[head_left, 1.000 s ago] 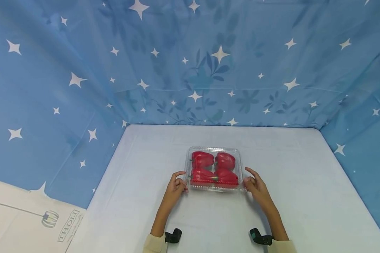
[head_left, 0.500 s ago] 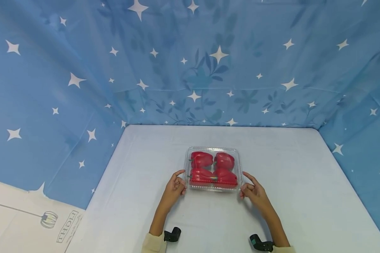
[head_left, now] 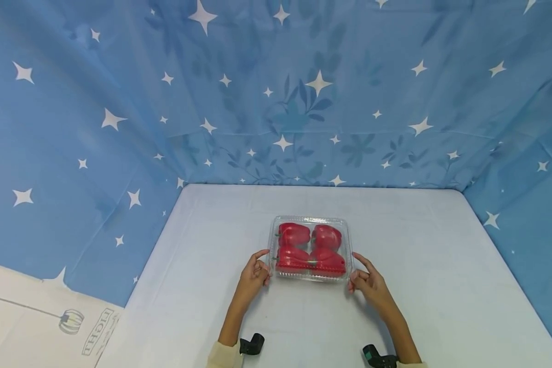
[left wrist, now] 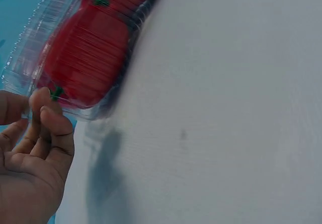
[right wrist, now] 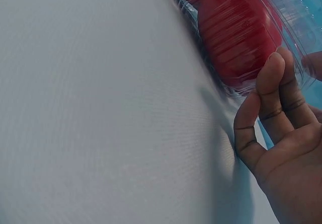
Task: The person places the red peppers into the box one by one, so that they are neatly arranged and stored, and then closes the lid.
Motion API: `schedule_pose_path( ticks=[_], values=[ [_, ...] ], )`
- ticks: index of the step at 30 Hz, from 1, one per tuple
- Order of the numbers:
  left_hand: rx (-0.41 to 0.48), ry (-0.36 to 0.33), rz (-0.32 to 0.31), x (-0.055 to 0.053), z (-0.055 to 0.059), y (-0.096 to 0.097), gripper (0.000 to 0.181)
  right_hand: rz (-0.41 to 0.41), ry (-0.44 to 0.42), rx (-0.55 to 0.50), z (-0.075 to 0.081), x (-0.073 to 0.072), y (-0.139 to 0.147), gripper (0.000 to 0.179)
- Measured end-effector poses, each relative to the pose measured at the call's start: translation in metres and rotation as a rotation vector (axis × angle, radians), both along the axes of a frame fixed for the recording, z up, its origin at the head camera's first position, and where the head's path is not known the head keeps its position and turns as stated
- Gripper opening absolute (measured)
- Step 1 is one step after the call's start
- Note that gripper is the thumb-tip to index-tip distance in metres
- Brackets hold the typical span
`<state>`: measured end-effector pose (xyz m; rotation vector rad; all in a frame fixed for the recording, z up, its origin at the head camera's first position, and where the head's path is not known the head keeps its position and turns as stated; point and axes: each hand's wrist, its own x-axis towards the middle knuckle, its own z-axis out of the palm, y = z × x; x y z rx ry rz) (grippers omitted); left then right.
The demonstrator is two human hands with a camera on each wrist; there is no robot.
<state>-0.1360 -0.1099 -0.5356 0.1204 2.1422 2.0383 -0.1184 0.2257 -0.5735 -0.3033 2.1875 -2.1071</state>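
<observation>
A clear plastic clamshell box (head_left: 310,277) with several red bell peppers (head_left: 294,234) in it sits mid-table, its lid down. At its left front corner my left hand (head_left: 254,276) pinches the rim, index finger reaching along the side. My right hand (head_left: 371,283) pinches the opposite front corner the same way. In the left wrist view, the thumb and fingertips of the left hand (left wrist: 37,163) meet at the box's corner, beside a pepper's green stem (left wrist: 57,92). The right wrist view has the right hand (right wrist: 289,138) with fingertips against the box's ridged wall (right wrist: 241,89).
A white cloth covers the table (head_left: 418,230). Blue curtains (head_left: 239,102) with white stars rise behind it and at both sides. Black wrist cameras (head_left: 252,344) are worn near the pale sleeves. A cream printed cloth (head_left: 23,317) lies at lower left.
My right hand has shifted slightly inward and down to the box's right front corner since a second ago. The left hand and the box stay nearly in place.
</observation>
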Motion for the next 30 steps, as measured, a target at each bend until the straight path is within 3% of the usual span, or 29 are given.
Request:
schedule_pose_path(
  ticks=[6,9,13,30],
  values=[
    [0.022,0.001,-0.001,-0.001,-0.029,0.0,0.045,-0.014,-0.026,0.009,-0.003,0.003,-0.001,0.056],
    [-0.004,0.027,0.01,-0.002,-0.035,0.001,0.044,-0.015,-0.031,-0.009,-0.004,0.004,-0.001,0.057],
    [-0.032,0.042,0.017,-0.005,-0.034,0.002,0.044,-0.013,-0.03,-0.039,-0.006,0.002,-0.002,0.059],
    [0.046,-0.005,-0.031,-0.006,-0.031,-0.001,0.042,0.0,-0.01,-0.043,-0.002,0.001,-0.003,0.062]
  ],
)
